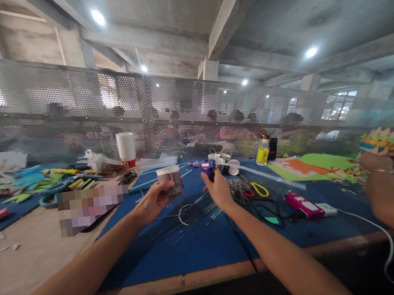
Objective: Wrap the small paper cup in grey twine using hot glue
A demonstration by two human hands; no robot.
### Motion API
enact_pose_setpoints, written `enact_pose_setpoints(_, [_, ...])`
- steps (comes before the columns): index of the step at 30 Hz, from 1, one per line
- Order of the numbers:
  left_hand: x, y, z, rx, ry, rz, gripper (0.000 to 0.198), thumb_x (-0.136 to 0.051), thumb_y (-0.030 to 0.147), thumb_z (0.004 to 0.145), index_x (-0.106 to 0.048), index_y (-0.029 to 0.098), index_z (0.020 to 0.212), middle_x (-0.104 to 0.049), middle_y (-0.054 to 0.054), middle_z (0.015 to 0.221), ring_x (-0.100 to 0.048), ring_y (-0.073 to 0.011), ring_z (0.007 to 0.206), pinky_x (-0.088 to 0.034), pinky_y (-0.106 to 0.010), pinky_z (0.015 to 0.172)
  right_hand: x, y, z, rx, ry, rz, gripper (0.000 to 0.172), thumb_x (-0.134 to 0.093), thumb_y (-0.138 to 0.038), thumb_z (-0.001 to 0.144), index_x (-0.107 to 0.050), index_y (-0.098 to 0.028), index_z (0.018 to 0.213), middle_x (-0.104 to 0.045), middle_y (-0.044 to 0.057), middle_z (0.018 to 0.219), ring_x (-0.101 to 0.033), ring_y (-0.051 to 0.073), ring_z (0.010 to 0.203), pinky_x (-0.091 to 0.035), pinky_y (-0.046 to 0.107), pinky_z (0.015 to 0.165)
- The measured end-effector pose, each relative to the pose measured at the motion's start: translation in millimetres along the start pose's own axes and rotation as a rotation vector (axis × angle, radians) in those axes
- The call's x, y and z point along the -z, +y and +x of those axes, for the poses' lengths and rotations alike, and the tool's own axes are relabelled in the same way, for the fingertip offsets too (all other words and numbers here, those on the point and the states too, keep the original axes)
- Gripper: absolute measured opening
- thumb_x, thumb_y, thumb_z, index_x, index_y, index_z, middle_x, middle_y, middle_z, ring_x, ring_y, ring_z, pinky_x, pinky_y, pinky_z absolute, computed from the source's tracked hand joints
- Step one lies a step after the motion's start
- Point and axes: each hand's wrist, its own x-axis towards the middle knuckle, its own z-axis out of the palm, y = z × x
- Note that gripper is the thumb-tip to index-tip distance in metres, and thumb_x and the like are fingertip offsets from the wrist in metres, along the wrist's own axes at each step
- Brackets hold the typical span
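My left hand [155, 199] is closed around a small paper cup [170, 178] with a dark band, held upright above the blue table cover [201, 242]. My right hand [217, 186] grips a purple glue gun [206, 167], its nozzle pointing left toward the cup and a clear glue stick [257, 172] sticking out to the right. The two hands are about a hand's width apart. A black cord runs from the gun down along my right forearm.
A stack of white cups [126, 149] stands at the back left, among scissors [53, 190] and coloured foam pieces. Yellow scissors [258, 188], a pink box [302, 205], a yellow bottle [262, 153] and green sheets [314, 164] lie to the right. Another person's hands [382, 168] work at the far right. A mesh screen runs behind.
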Motion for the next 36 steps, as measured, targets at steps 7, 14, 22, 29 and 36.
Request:
enact_pose_setpoints(7, [6.4, -1.6, 5.1, 0.028, 0.027, 0.014, 0.030, -0.073, 0.020, 0.077, -0.073, 0.016, 0.107, -0.079, -0.011, 0.105, -0.073, -0.0240, 0.100, -0.058, -0.033, 0.089, 9.9, -8.7, 6.2, 0.018, 0.107, 0.435, 0.039, -0.060, -0.052, 0.091, -0.057, -0.018, 0.111, -0.062, -0.003, 0.065, -0.062, 0.015, 0.052, -0.051, 0.025, 0.055])
enact_pose_setpoints(14, [13.0, -7.8, 10.9, 0.023, -0.031, -0.016, 0.029, -0.072, 0.021, 0.078, -0.072, 0.015, 0.107, -0.077, -0.012, 0.106, -0.072, -0.0251, 0.101, -0.055, -0.035, 0.090, 17.6, -19.3, -9.2, 0.086, -0.016, 0.457, 0.037, -0.063, -0.047, 0.089, -0.069, -0.016, 0.109, -0.067, 0.000, 0.069, -0.065, 0.017, 0.064, -0.054, 0.029, 0.066])
enact_pose_setpoints(22, [15.0, -7.5, 11.5, 0.016, -0.057, 0.050, 0.031, -0.070, 0.026, 0.077, -0.074, 0.018, 0.107, -0.077, -0.010, 0.106, -0.071, -0.0266, 0.102, -0.054, -0.038, 0.093, 12.1, -23.1, -30.7, 0.128, -0.098, 0.395, 0.037, -0.065, -0.054, 0.089, -0.074, -0.020, 0.101, -0.076, 0.004, 0.083, -0.073, 0.024, 0.085, -0.056, 0.035, 0.084])
enact_pose_setpoints(29, [10.1, -5.0, 7.7, 0.021, -0.048, 0.057, 0.034, -0.070, 0.023, 0.078, -0.074, 0.017, 0.111, -0.078, -0.010, 0.107, -0.070, -0.0261, 0.105, -0.054, -0.035, 0.092, 9.6, -17.1, -35.7, 0.095, -0.287, 0.344, 0.041, -0.061, -0.060, 0.091, -0.071, -0.020, 0.089, -0.051, -0.006, 0.046, -0.057, 0.015, 0.046, -0.049, 0.027, 0.059])
enact_pose_setpoints(36, [3.9, -0.2, 2.7, 0.024, -0.026, 0.053, 0.035, -0.070, 0.022, 0.077, -0.074, 0.017, 0.111, -0.077, -0.009, 0.106, -0.069, -0.0240, 0.103, -0.053, -0.035, 0.093, 14.9, -19.4, -36.0, 0.241, -0.159, 0.195, 0.038, -0.061, -0.061, 0.091, -0.062, -0.024, 0.082, -0.052, -0.005, 0.056, -0.049, 0.014, 0.053, -0.042, 0.026, 0.057])
